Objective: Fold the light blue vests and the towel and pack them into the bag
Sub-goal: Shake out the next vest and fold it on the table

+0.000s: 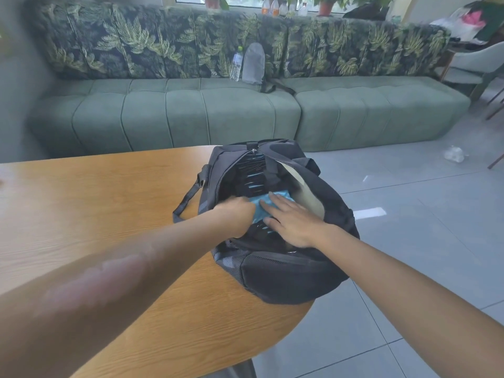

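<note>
Flanking the bag [286, 271]: table [109, 203], sofa [169, 110].

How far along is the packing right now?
Nearly done, it seems: no laundry shows on the table. In hand: both hands, left hand and right hand, are at the light blue fabric in the open bag. Left: settle it in; whether everything's inside can't be seen.

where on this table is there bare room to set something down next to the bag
The bare wood of the table left of the bag, running to the far edge by the sofa, is free. The near strip lies under the left forearm. The right end is crowded: the bag fills it to the rim, with the left hand and right hand on the blue cloth inside.
</note>
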{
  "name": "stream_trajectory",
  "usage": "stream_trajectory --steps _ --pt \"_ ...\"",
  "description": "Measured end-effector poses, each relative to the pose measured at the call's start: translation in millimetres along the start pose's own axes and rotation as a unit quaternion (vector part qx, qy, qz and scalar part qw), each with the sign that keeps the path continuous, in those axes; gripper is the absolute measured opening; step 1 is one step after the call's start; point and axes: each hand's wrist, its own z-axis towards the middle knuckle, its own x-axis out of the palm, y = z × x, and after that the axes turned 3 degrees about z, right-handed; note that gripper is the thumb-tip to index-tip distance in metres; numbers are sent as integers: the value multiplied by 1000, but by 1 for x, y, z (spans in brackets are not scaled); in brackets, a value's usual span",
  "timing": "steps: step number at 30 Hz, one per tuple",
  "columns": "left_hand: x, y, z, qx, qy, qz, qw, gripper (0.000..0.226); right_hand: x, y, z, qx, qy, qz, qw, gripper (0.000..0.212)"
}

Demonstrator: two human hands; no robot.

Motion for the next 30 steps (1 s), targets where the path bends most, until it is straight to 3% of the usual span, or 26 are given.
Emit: stream_trajectory --steps 4,9,13,18,23,30 --pt "10 0 0 4 37 26 999 54 16 -1 -1 -4 2 -37 999 55" --pt "-6 -7 -15 -13 43 69 997 59 9 7 -2 0 23 -55 998 54" --pt "-10 -16 -46 -3 52 120 991 50 0 15 -1 -15 17 -100 995 53" --pt "-5 -15 -73 45 5 176 983 25 -12 32 -12 -67 15 -164 984 82" --pt "8 -5 -84 106 -18 195 975 27 -4 26 -19 -61 44 -140 987 64" --pt "14 7 -91 148 -45 136 979 27 2 29 -16 -45 66 -159 984 68"
